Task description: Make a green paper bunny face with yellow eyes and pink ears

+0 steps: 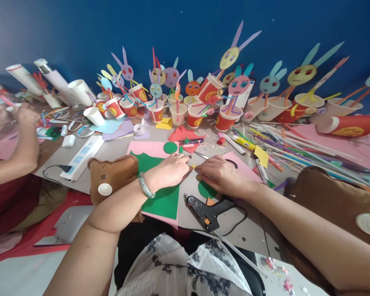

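Left hand and right hand: fingers curled, tips close about a small yellow piece, inward of the table's near edge. Pinch hidden; can't tell which grips. Likely paper: light, easily creased, best held by its rim. Green disc half covered.

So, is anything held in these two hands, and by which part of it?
It cannot be told: a small yellow piece shows between the left hand and the right hand, but no grip is clear.
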Action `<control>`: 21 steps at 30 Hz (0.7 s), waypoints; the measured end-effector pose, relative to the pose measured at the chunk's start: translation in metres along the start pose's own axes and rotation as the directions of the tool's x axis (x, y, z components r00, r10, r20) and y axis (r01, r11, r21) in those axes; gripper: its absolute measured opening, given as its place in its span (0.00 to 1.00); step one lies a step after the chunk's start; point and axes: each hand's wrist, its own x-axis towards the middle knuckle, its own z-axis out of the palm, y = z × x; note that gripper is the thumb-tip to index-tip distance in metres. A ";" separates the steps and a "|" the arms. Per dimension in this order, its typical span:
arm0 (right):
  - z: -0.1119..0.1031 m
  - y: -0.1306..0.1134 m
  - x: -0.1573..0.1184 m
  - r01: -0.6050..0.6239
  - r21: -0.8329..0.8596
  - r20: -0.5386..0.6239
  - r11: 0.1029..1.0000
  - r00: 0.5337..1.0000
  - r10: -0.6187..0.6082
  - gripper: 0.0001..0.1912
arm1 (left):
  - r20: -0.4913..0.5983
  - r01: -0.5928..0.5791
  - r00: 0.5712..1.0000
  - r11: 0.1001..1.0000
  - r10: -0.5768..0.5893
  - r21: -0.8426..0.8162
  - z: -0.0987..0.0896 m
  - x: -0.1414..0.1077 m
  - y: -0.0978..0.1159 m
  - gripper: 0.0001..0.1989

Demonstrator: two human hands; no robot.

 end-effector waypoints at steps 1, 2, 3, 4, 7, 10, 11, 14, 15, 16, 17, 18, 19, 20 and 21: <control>0.000 0.000 0.000 -0.022 0.011 -0.005 1.000 1.000 0.022 0.08 | -0.001 -0.004 1.000 1.000 0.004 0.005 0.001 -0.001 0.000 0.12; 0.001 0.000 0.000 -0.040 0.015 -0.011 0.999 0.999 0.040 0.08 | -0.003 -0.007 1.000 1.000 0.007 0.009 0.002 -0.002 0.000 0.12; 0.002 0.001 0.000 -0.055 0.013 -0.019 0.998 0.998 0.056 0.08 | -0.006 -0.011 1.000 1.000 0.011 0.011 0.002 -0.003 0.000 0.13; 0.003 0.002 0.000 -0.070 0.009 -0.036 0.998 0.997 0.070 0.08 | -0.008 -0.015 1.000 1.000 0.015 0.011 0.003 -0.004 0.001 0.13; 0.008 0.005 -0.002 -0.116 -0.008 -0.086 0.993 0.990 0.115 0.08 | -0.011 -0.044 0.999 0.999 0.044 0.002 0.003 -0.005 0.004 0.12; 0.014 0.006 -0.004 -0.187 -0.013 -0.112 0.982 0.976 0.185 0.08 | 0.010 -0.073 0.997 0.997 0.074 -0.015 0.000 -0.007 0.009 0.10; 0.015 0.007 -0.004 -0.212 -0.011 -0.117 0.977 0.971 0.209 0.08 | 0.028 -0.069 0.997 0.997 0.070 -0.023 -0.002 -0.007 0.011 0.09; 0.018 0.007 -0.003 -0.254 0.012 -0.132 0.967 0.958 0.253 0.08 | 0.082 -0.044 0.996 0.998 0.047 -0.041 -0.006 -0.008 0.015 0.08; 0.018 0.007 -0.003 -0.258 0.026 -0.136 0.966 0.956 0.259 0.07 | 0.090 -0.040 0.995 0.998 0.044 -0.047 -0.006 -0.009 0.016 0.08; 0.018 0.008 -0.002 -0.258 0.044 -0.140 0.965 0.955 0.262 0.07 | 0.094 -0.039 0.995 0.998 0.044 -0.054 -0.007 -0.009 0.016 0.09; 0.017 0.008 -0.002 -0.257 0.063 -0.143 0.964 0.954 0.263 0.06 | 0.095 -0.038 0.995 0.997 0.044 -0.061 -0.007 -0.009 0.015 0.09; 0.016 0.009 -0.002 -0.252 0.080 -0.143 0.964 0.955 0.262 0.05 | 0.096 -0.035 0.994 0.997 0.042 -0.068 -0.007 -0.010 0.015 0.10; 0.014 0.010 -0.002 -0.245 0.093 -0.140 0.965 0.956 0.257 0.04 | 0.099 -0.032 0.994 0.997 0.039 -0.075 -0.007 -0.010 0.015 0.10; 0.012 0.010 -0.001 -0.233 0.100 -0.136 0.967 0.960 0.246 0.03 | 0.102 -0.028 0.994 0.996 0.037 -0.081 -0.007 -0.010 0.014 0.10; 0.010 0.011 -0.001 -0.219 0.102 -0.132 0.970 0.964 0.232 0.03 | 0.107 -0.024 0.994 0.996 0.033 -0.085 -0.007 -0.010 0.014 0.11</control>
